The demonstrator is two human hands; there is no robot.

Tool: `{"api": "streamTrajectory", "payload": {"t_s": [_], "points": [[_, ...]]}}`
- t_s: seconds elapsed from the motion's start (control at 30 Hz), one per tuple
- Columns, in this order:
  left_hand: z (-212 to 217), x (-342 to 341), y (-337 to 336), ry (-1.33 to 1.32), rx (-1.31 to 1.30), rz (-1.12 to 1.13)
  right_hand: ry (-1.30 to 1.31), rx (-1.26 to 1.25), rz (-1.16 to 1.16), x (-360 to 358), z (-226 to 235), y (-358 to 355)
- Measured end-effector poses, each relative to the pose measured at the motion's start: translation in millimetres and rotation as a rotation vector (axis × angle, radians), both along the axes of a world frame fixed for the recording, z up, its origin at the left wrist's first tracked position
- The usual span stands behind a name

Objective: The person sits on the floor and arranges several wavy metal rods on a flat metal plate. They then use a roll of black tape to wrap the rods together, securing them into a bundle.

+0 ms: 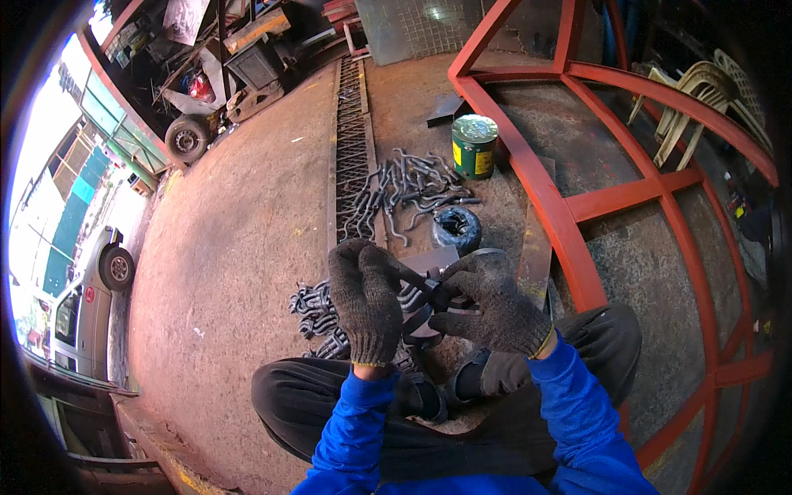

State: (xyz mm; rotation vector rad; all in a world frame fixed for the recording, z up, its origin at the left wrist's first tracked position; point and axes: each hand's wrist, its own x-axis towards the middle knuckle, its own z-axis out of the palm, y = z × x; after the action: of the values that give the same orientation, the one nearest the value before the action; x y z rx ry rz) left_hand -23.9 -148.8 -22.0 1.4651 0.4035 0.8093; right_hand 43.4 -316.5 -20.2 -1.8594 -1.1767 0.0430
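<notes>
A person in blue sleeves (355, 425) and dark trousers (305, 396) sits cross-legged on the stained concrete floor (231, 239) of a workshop, a dark, slender metal rod (417, 277) slanting between two hands in charcoal knitted gloves. The fingers of the left hand (365, 301) are closed around the rod's upper end; those of the right hand (492, 305) are bunched around its lower end, that grip partly hidden from where I stand. Just left of the left fingers lies a heap of grey bent metal rods (313, 309). A flat grey metal plate (436, 258) rests just beyond and between both sets of fingers. Ahead of the right fingers sits a dark bluish ring-shaped coil (456, 229), and past the left fingers spreads a loose scatter of wavy dark metal rods (404, 188), overlapping a long strip of rusty lattice grating (349, 140). Farther out, beyond the right fingers, stands a green cylindrical can with a silvery lid (474, 147). To their right rises a red-painted metal frame (569, 239). Well off to the far left of the fingers, a pale vehicle (92, 313) is parked outside.
</notes>
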Motion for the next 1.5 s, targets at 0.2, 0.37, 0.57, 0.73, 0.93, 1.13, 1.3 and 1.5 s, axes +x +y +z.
{"api": "streamTrajectory", "payload": {"t_s": [0.2,0.37,0.57,0.73,0.93,1.13,1.3,1.5], "points": [[3.4,1.5,-4.3,-0.004,0.132,0.139,-0.031,-0.101,-0.067,-5.1,7.4,-0.8],[-8.7,4.0,6.4,-0.027,-0.003,-0.220,0.329,0.036,-0.040,-7.8,1.4,-1.5],[-14.8,6.4,5.2,0.229,0.258,-0.578,0.311,0.015,-0.075,0.5,-1.8,-6.7],[-6.0,4.7,-0.3,0.272,-0.564,-0.584,0.288,0.028,-0.119,-0.5,-2.5,-6.1],[-12.1,3.3,7.5,0.112,-0.773,-0.536,0.303,0.133,-0.038,0.6,1.7,-4.0],[4.9,-0.5,0.0,0.134,-0.343,-0.390,0.091,-0.010,-0.173,-0.6,2.1,-2.8],[7.7,-5.1,-4.6,0.065,-0.127,-0.264,0.125,-0.034,-0.180,-8.2,7.0,-0.6],[2.4,-2.3,-4.2,-0.040,-0.078,-0.173,0.032,-0.063,-0.212,-8.5,6.0,2.1]]}}
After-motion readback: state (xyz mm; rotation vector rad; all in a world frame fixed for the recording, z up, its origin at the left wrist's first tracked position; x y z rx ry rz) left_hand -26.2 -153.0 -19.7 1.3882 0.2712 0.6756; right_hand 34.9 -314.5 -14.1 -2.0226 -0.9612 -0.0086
